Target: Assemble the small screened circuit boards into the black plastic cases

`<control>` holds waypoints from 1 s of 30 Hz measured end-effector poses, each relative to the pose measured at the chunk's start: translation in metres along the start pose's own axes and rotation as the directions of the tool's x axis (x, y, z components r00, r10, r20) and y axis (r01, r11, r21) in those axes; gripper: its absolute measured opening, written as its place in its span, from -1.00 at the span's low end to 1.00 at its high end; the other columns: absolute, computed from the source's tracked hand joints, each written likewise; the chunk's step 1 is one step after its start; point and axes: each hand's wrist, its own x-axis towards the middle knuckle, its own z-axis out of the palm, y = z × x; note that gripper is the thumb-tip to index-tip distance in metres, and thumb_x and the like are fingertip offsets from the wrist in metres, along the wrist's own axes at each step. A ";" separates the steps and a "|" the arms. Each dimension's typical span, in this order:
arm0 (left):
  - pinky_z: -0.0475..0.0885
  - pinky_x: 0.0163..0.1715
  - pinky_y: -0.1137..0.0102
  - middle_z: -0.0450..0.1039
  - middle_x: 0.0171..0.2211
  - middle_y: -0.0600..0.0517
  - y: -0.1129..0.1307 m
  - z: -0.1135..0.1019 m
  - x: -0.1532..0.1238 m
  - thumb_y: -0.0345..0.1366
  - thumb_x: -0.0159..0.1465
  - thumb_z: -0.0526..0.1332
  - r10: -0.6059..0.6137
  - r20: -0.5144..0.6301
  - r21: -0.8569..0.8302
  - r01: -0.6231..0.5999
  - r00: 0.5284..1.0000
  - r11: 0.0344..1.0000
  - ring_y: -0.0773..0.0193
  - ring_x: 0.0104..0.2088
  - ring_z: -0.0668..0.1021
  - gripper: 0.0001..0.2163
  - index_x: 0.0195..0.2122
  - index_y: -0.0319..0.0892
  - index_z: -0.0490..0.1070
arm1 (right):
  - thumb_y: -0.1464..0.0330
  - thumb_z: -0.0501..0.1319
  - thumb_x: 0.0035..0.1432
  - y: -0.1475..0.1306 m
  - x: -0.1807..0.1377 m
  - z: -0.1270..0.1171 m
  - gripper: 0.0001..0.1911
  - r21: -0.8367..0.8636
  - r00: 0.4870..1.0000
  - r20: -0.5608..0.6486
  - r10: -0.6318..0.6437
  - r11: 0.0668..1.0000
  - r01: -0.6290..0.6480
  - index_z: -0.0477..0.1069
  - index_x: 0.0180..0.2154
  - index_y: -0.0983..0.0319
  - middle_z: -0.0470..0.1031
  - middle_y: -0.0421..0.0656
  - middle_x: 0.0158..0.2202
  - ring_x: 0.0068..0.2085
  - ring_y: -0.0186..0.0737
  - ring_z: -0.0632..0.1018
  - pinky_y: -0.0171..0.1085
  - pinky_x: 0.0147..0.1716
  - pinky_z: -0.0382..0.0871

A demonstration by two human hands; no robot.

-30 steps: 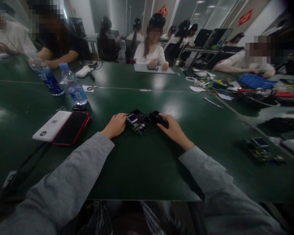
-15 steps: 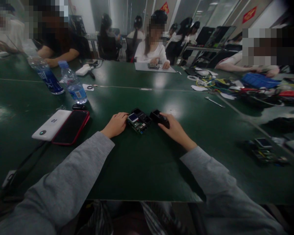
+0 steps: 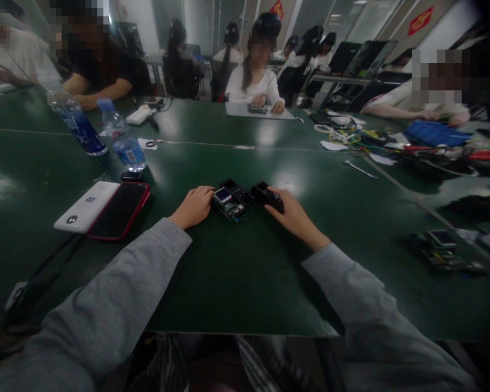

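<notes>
Your left hand (image 3: 194, 206) curls against the circuit board (image 3: 228, 202), steadying it; whether it grips is unclear. Your right hand (image 3: 294, 218) holds the black casing (image 3: 265, 195) just beside the board.

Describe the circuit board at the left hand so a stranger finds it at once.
On the green table, look at the near middle. The circuit board lies against the left hand: green, with a small bluish screen, unlike the black casing under the right hand.

Dark green worktop (image 3: 237, 283) carrying circuit board (image 3: 231, 200) and black housing (image 3: 265, 194) at centre, red-cased phone (image 3: 118, 211) lying against white power bank (image 3: 85, 207) at left, two water bottles (image 3: 122, 139) standing behind them
</notes>
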 end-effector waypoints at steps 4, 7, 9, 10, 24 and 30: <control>0.33 0.16 0.12 0.34 0.19 -0.16 0.000 0.000 0.000 -0.41 0.37 0.01 -0.001 -0.005 -0.003 0.001 1.000 1.000 0.08 0.20 0.37 -0.65 0.16 -0.26 0.31 | 0.17 0.17 0.27 0.000 0.000 0.000 -0.43 0.001 1.000 0.011 0.005 1.000 -0.005 0.19 0.26 0.14 0.37 0.03 0.11 0.09 0.07 0.46 0.11 0.10 0.40; 0.32 0.17 0.11 0.34 0.19 -0.16 0.000 -0.001 0.000 -0.41 0.36 0.02 0.000 -0.008 -0.003 0.000 1.000 1.000 0.07 0.20 0.37 -0.65 0.15 -0.26 0.32 | 0.18 0.18 0.27 0.000 0.000 -0.001 -0.42 -0.005 1.000 0.015 0.014 1.000 -0.014 0.19 0.26 0.17 0.36 0.04 0.11 0.09 0.07 0.46 0.10 0.10 0.40; 0.32 0.18 0.10 0.34 0.20 -0.17 0.000 -0.001 -0.001 -0.42 0.35 0.02 0.000 -0.002 -0.010 0.000 1.000 1.000 0.07 0.21 0.37 -0.65 0.15 -0.26 0.32 | 0.18 0.18 0.27 0.000 0.000 -0.001 -0.42 -0.005 1.000 0.018 0.015 1.000 -0.015 0.19 0.26 0.17 0.36 0.04 0.11 0.09 0.07 0.46 0.10 0.10 0.40; 0.31 0.19 0.10 0.33 0.20 -0.17 0.000 -0.002 -0.001 -0.42 0.35 0.02 0.000 0.002 -0.014 0.000 1.000 1.000 0.07 0.21 0.37 -0.64 0.16 -0.27 0.31 | 0.18 0.18 0.27 0.000 0.000 -0.001 -0.42 -0.003 1.000 0.019 0.014 1.000 -0.014 0.19 0.26 0.17 0.36 0.04 0.11 0.09 0.07 0.46 0.10 0.11 0.40; 0.30 0.19 0.10 0.33 0.20 -0.16 0.001 -0.001 0.000 -0.42 0.36 0.02 -0.004 0.004 -0.009 0.004 1.000 1.000 0.07 0.21 0.36 -0.65 0.16 -0.27 0.30 | 0.17 0.16 0.27 0.001 0.000 0.000 -0.43 0.007 1.000 0.015 -0.008 1.000 0.008 0.18 0.27 0.13 0.36 0.04 0.12 0.10 0.09 0.46 0.14 0.13 0.36; 0.31 0.18 0.11 0.34 0.19 -0.16 0.000 0.000 0.000 -0.42 0.35 0.02 -0.001 -0.001 -0.012 0.001 1.000 1.000 0.07 0.21 0.36 -0.65 0.15 -0.26 0.31 | 0.18 0.17 0.28 0.003 0.000 0.001 -0.43 0.002 1.000 0.015 -0.013 1.000 0.013 0.17 0.27 0.15 0.35 0.04 0.12 0.10 0.07 0.45 0.12 0.13 0.37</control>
